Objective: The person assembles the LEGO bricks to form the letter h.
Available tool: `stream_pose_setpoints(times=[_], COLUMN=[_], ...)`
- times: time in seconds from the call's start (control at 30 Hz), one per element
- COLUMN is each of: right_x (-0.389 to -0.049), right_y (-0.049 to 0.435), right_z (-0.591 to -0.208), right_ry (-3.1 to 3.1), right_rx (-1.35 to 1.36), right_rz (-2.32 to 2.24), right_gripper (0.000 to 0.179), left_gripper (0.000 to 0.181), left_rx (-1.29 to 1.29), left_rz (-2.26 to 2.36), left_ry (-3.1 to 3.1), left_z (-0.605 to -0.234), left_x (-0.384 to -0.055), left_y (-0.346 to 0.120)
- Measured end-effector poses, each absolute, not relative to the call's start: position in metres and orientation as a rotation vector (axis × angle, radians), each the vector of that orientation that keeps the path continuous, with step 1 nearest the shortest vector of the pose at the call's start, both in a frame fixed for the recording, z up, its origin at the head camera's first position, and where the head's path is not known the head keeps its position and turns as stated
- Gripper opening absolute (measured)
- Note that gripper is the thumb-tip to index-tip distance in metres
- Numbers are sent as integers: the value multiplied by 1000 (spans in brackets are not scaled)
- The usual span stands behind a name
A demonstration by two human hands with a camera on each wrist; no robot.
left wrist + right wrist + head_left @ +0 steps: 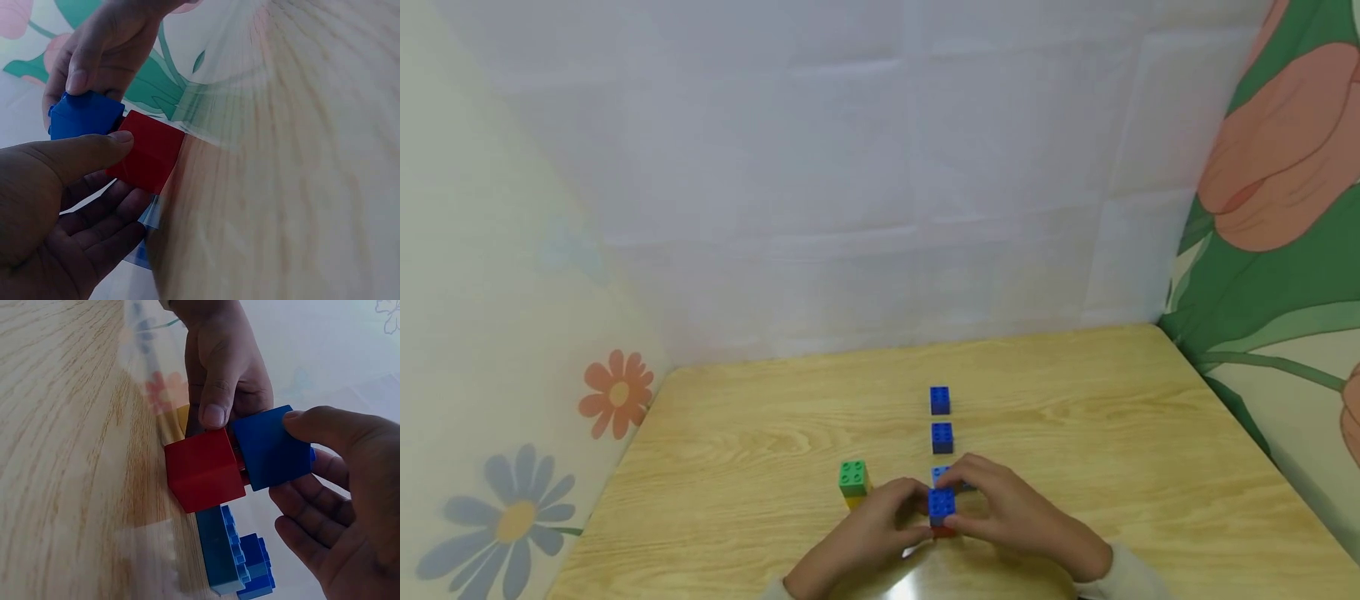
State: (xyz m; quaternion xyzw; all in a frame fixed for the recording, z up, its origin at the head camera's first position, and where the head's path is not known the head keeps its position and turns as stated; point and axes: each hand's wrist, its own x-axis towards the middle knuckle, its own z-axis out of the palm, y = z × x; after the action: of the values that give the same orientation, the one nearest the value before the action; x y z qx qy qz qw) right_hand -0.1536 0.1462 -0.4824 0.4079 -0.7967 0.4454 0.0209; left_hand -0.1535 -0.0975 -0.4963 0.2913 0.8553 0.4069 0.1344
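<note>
A red building brick [203, 469] sits on the table near its front, and my left hand [887, 525] steadies it between thumb and fingers. Right above it is a blue brick [942, 507], which my right hand [1015, 510] pinches by its sides. In the right wrist view the blue brick [273, 448] stands slightly askew on the red one, with red studs showing in a narrow gap between them. Just behind, partly covered by my right fingers, lies a light blue brick [941, 475].
Two dark blue bricks, one nearer [942, 438] and one farther [940, 400], line up behind on the wood-grain table [737, 458]. To the left stands a green brick [853, 477] on a yellow one [855, 502]. A white sheet [850, 167] hangs along the back edge.
</note>
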Motion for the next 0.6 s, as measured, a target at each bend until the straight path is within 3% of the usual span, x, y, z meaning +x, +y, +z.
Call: stream_pose_setpoints(times=[0.6], right_x=[-152], right_y=[146], right_z=[-482], right_ry=[-2432], right_rx=[1289], right_rz=[1361], right_gripper=[31], left_gripper=[33], left_rx=[803], left_rz=[1109], left_ry=[2499], left_z=[-494], left_x=[-154], left_y=[-98])
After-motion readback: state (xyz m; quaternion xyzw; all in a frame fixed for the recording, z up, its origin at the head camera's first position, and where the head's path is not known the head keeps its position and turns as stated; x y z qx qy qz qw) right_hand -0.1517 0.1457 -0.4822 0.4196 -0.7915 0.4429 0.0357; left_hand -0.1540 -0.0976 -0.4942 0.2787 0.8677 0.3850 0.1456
